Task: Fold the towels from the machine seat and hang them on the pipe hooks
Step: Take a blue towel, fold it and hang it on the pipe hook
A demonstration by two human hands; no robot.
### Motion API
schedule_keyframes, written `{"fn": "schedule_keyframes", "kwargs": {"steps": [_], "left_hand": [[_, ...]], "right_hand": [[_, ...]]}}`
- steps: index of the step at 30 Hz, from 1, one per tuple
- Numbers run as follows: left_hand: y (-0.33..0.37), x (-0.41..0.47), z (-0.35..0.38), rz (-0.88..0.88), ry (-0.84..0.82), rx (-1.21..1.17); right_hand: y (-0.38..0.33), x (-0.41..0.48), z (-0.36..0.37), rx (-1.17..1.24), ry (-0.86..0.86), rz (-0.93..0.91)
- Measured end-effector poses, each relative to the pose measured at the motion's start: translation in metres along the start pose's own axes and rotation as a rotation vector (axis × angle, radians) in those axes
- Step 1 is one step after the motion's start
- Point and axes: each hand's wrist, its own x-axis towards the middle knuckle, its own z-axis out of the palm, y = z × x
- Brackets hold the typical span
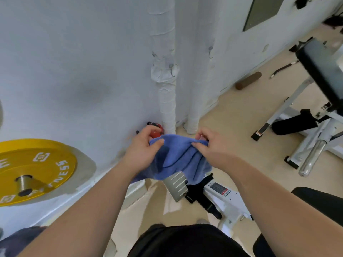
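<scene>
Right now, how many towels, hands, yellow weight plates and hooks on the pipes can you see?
Blue towel: 1
Hands: 2, left hand and right hand, both gripping the towel
Yellow weight plate: 1
Hooks on the wrapped pipes: 3 that I can make out, at and
Total: 7

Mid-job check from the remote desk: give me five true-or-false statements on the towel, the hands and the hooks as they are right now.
1. Both hands grip the blue towel. True: left hand, right hand.
2. The towel already hangs on a hook. False: it is held in the air, below the hooks.
3. The hook on the wrapped pipe is bare. True.
4. The weight plate is red. False: yellow.
5. The towel is spread flat on the floor. False: it is bunched between the hands.
</scene>
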Motion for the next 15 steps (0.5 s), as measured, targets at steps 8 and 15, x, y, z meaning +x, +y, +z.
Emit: {"fn": "schedule_keyframes", "kwargs": {"steps": [8, 15], "left_hand": [[0.052, 0.003, 0.055, 0.190, -0.094, 0.202], [0.072, 0.017, 0.058, 0.154, 0.149, 0.349]], "right_hand": [[0.006, 0.009, -0.025, 0.102, -0.101, -0.209], [0.029, 0.017, -0.054, -0.048, -0.368, -0.165]]}}
